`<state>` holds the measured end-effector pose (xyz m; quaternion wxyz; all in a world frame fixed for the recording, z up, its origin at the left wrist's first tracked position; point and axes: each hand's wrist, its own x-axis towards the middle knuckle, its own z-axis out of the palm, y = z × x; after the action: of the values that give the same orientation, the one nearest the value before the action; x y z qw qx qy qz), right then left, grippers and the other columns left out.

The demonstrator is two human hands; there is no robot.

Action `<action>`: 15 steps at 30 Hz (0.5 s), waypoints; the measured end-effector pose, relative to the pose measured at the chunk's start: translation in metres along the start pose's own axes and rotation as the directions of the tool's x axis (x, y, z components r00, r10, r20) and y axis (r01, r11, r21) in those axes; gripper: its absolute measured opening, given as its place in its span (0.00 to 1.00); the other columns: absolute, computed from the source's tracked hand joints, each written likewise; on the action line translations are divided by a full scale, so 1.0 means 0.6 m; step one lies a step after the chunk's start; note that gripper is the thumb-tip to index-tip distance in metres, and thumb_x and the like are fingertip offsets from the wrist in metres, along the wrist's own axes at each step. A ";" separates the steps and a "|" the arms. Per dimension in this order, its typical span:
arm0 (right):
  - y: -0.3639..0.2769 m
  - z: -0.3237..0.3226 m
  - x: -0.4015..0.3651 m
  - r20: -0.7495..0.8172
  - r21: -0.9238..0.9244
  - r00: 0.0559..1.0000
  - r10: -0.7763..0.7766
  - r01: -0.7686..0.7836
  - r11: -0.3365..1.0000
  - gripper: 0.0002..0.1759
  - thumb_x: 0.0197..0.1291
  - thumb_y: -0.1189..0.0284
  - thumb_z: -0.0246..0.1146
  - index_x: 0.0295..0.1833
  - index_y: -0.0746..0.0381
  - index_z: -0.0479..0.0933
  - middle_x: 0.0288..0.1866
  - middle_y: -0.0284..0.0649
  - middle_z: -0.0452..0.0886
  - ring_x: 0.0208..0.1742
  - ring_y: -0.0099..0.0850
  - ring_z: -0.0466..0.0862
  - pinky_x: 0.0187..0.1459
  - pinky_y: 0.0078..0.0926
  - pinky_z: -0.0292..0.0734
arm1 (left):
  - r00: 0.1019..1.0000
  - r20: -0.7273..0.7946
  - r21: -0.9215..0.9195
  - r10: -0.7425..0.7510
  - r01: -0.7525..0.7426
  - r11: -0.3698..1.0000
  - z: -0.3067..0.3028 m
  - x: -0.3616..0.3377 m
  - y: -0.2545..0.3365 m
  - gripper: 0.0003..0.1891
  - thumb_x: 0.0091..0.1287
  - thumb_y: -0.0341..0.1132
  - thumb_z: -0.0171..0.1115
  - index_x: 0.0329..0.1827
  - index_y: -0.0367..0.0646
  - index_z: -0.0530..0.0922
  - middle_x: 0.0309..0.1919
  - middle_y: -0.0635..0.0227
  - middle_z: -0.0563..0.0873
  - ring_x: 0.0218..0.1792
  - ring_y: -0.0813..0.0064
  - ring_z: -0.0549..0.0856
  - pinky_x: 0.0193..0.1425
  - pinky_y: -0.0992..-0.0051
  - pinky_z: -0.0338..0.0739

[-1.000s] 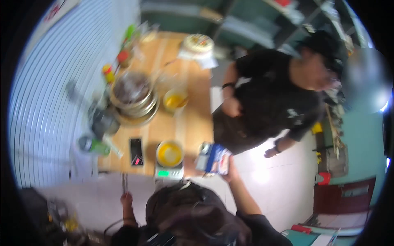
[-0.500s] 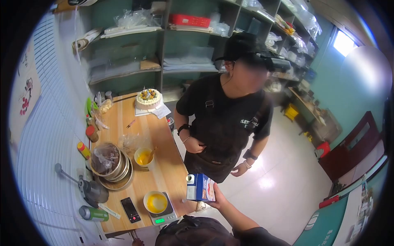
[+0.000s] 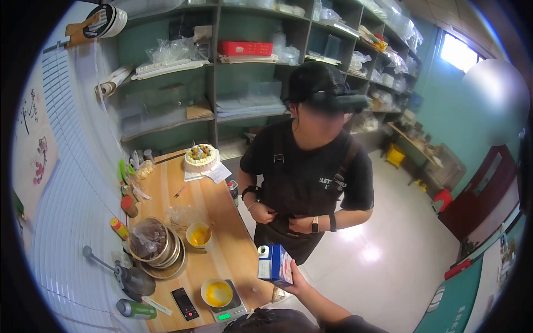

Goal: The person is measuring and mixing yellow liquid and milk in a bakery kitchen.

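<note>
My right hand [image 3: 298, 279] is wrapped round the side of a blue and white carton [image 3: 276, 266], held up beside the table's right edge with its round spout toward the camera. My left hand is not in view. Near the carton, a white bowl of yellow liquid [image 3: 217, 293] rests on a digital scale [image 3: 237, 307] with a lit green display. A second bowl with yellow contents [image 3: 198, 236] and a utensil stands farther back. Left of the scale lies a black phone [image 3: 185, 303].
A person [image 3: 311, 166] in a dark apron stands across the table corner, both hands at the waist. Stacked round pans [image 3: 161, 247], a green bottle [image 3: 136, 309] and jars line the table's left side. A decorated cake [image 3: 200, 159] stands at the back, before shelves.
The view has shifted, and the table things appear slightly lower. The other person's lowered hand has come up to the waist. The carton remains in my right hand.
</note>
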<state>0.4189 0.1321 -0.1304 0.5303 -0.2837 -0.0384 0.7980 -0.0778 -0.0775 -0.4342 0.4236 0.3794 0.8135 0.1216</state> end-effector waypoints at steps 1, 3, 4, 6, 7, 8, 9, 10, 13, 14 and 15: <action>0.001 0.005 0.000 -0.005 0.004 1.000 0.000 0.000 1.000 0.39 0.71 0.38 0.40 0.75 0.53 0.62 0.71 0.41 0.72 0.71 0.43 0.71 0.73 0.50 0.60 | 1.000 -0.003 -0.005 0.002 -0.002 1.000 0.000 0.003 0.006 0.19 0.67 0.46 0.61 0.57 0.49 0.81 0.32 0.67 0.88 0.27 0.72 0.83 0.31 0.70 0.80; 0.006 0.010 0.000 0.018 0.011 1.000 0.002 -0.002 1.000 0.39 0.71 0.38 0.41 0.75 0.53 0.62 0.71 0.41 0.72 0.71 0.43 0.71 0.74 0.51 0.60 | 1.000 -0.008 -0.013 0.011 -0.011 1.000 0.001 0.011 0.014 0.18 0.67 0.46 0.62 0.57 0.49 0.82 0.32 0.67 0.88 0.28 0.72 0.83 0.32 0.70 0.80; 0.008 0.010 0.000 0.027 0.014 1.000 0.007 -0.007 1.000 0.39 0.71 0.38 0.41 0.75 0.54 0.62 0.70 0.41 0.72 0.71 0.43 0.71 0.74 0.51 0.60 | 1.000 -0.010 -0.019 0.014 -0.014 1.000 0.002 0.013 0.017 0.18 0.67 0.46 0.62 0.56 0.49 0.82 0.32 0.67 0.88 0.28 0.72 0.83 0.32 0.70 0.80; 0.013 0.012 -0.001 0.029 -0.004 1.000 0.008 -0.008 1.000 0.39 0.70 0.38 0.41 0.75 0.53 0.62 0.71 0.42 0.72 0.71 0.43 0.72 0.73 0.51 0.61 | 1.000 -0.015 -0.030 0.017 -0.017 0.999 0.002 0.014 0.017 0.18 0.67 0.46 0.62 0.56 0.49 0.82 0.32 0.68 0.88 0.28 0.72 0.83 0.32 0.70 0.80; 0.015 0.015 -0.002 0.025 -0.013 1.000 0.008 -0.007 1.000 0.39 0.70 0.38 0.42 0.75 0.53 0.62 0.71 0.41 0.72 0.71 0.43 0.72 0.73 0.51 0.61 | 1.000 -0.018 -0.039 0.017 -0.018 0.999 0.002 0.012 0.017 0.18 0.66 0.46 0.62 0.55 0.50 0.82 0.32 0.68 0.88 0.28 0.73 0.83 0.32 0.70 0.80; 0.016 0.016 -0.002 0.023 -0.022 1.000 0.008 -0.008 1.000 0.39 0.70 0.38 0.42 0.75 0.53 0.62 0.71 0.41 0.72 0.70 0.43 0.72 0.73 0.51 0.61 | 1.000 -0.022 -0.045 0.015 -0.016 0.999 0.002 0.011 0.018 0.18 0.66 0.46 0.63 0.55 0.50 0.82 0.31 0.68 0.88 0.28 0.73 0.84 0.32 0.70 0.80; 0.015 0.016 -0.002 0.026 -0.021 0.999 0.031 -0.030 0.999 0.40 0.69 0.37 0.42 0.75 0.53 0.63 0.70 0.41 0.73 0.70 0.42 0.72 0.72 0.50 0.62 | 1.000 -0.025 -0.054 0.013 -0.014 0.998 0.001 0.008 0.018 0.18 0.66 0.46 0.63 0.55 0.50 0.82 0.31 0.68 0.88 0.28 0.73 0.84 0.32 0.70 0.80; 0.015 0.012 -0.001 0.040 -0.029 0.999 0.035 -0.034 0.999 0.40 0.69 0.37 0.43 0.75 0.53 0.63 0.70 0.41 0.73 0.70 0.42 0.72 0.72 0.50 0.62 | 1.000 -0.030 -0.062 0.008 -0.010 0.998 0.001 0.006 0.017 0.17 0.66 0.46 0.63 0.55 0.50 0.83 0.31 0.68 0.88 0.28 0.73 0.84 0.33 0.70 0.80; 0.019 0.010 0.002 0.027 -0.052 0.999 0.024 -0.022 0.998 0.40 0.68 0.36 0.43 0.74 0.53 0.65 0.70 0.40 0.73 0.69 0.41 0.73 0.71 0.49 0.63 | 0.999 -0.034 -0.081 0.000 -0.003 0.997 0.001 0.000 0.017 0.17 0.65 0.46 0.63 0.54 0.50 0.83 0.31 0.68 0.88 0.29 0.73 0.84 0.33 0.70 0.80; 0.019 0.012 0.003 0.044 -0.045 0.999 0.028 -0.026 0.999 0.40 0.68 0.36 0.43 0.73 0.53 0.65 0.70 0.40 0.74 0.69 0.41 0.73 0.71 0.49 0.63 | 0.999 -0.036 -0.086 -0.002 -0.001 0.996 0.001 -0.002 0.016 0.17 0.65 0.46 0.64 0.54 0.51 0.83 0.31 0.68 0.88 0.29 0.73 0.84 0.33 0.70 0.80; 0.019 0.012 0.004 0.059 -0.036 0.998 0.032 -0.029 0.999 0.40 0.68 0.36 0.43 0.73 0.53 0.65 0.70 0.40 0.74 0.69 0.41 0.73 0.71 0.49 0.63 | 0.999 -0.040 -0.089 -0.003 0.000 0.996 0.002 -0.004 0.016 0.17 0.65 0.46 0.64 0.53 0.51 0.83 0.31 0.69 0.88 0.29 0.73 0.84 0.33 0.70 0.80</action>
<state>0.4051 0.1310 -0.1293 0.5116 -0.2695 -0.0640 0.8134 -0.0709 -0.0727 -0.4287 0.4238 0.3568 0.8160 0.1651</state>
